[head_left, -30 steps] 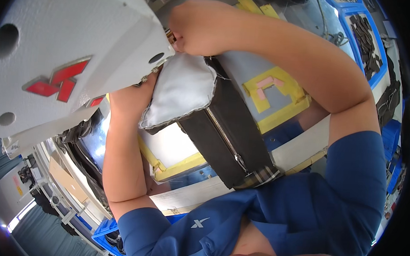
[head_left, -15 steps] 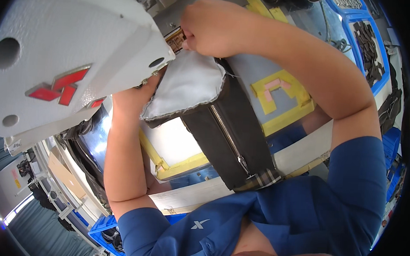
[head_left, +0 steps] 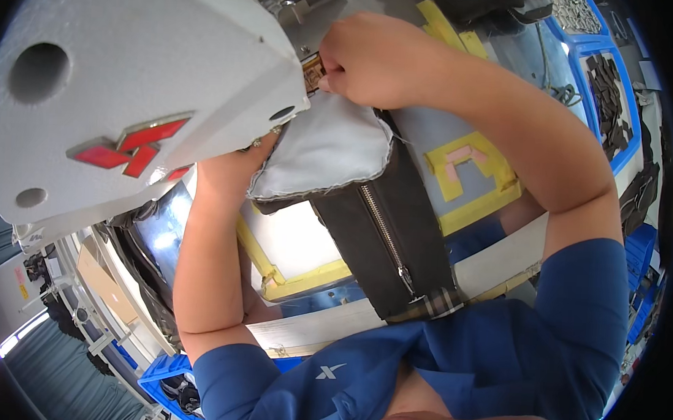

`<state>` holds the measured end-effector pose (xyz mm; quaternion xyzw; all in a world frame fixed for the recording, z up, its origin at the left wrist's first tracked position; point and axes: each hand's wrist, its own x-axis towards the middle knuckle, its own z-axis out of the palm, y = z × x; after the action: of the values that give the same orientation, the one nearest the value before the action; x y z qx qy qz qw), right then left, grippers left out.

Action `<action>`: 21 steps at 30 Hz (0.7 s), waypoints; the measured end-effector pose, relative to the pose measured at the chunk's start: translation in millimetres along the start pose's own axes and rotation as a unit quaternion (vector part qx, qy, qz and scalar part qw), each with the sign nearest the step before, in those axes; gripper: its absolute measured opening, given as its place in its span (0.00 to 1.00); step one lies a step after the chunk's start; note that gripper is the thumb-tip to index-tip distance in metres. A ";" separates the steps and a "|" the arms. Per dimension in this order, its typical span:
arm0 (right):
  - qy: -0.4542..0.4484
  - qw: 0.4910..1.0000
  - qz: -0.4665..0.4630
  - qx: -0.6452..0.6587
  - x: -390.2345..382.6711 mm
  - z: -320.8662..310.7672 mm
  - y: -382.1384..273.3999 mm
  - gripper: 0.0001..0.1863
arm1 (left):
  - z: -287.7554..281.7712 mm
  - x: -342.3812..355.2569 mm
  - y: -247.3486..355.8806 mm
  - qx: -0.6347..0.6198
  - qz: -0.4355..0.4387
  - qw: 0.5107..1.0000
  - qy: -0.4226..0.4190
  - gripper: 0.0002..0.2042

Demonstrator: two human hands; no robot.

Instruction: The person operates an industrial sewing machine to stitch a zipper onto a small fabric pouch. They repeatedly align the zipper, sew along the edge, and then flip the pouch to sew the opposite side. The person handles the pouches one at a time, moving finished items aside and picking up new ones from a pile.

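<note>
My right hand (head_left: 363,59) is closed at the upper end of a dark bag piece (head_left: 369,246), its fingertips at the top of the white lining (head_left: 317,144), beside a small brass-coloured part (head_left: 311,76). The piece has a long zipper (head_left: 381,231) and a plaid end against my body. My left hand (head_left: 232,166) is at the lining's left side, under the large white sewing machine head (head_left: 169,64); its fingers are mostly hidden there.
Yellow tape guides (head_left: 458,212) mark the metal work surface around the bag piece. Divided blue trays (head_left: 625,157) with dark pieces and small parts stand at upper right. A blue bin (head_left: 157,364) is at lower left, and dark material (head_left: 499,2) lies at the top.
My right hand has shifted slightly right from the machine head, exposing more of the brass-coloured part. The whole view has also shifted, with the machine appearing a little further right.
</note>
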<state>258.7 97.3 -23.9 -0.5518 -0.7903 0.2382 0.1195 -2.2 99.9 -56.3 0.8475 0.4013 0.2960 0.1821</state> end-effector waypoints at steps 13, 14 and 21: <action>0.026 1.000 -0.010 0.004 -0.7 4.4 3.5 0.13 | 1.3 -6.0 -3.7 -0.052 -0.035 0.998 -0.012 0.15; 0.027 1.000 -0.014 0.001 -1.1 4.7 4.6 0.13 | 1.5 -5.8 -2.5 -0.048 -0.028 0.998 -0.009 0.14; -0.026 1.000 0.014 -0.012 -1.9 -5.3 -2.9 0.15 | -0.7 -6.0 1.3 -0.025 -0.043 0.998 -0.029 0.14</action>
<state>259.4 96.0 -17.6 -0.5576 -0.7882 0.2447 0.0891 -4.9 94.4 -57.2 0.8329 0.4243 0.2730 0.2274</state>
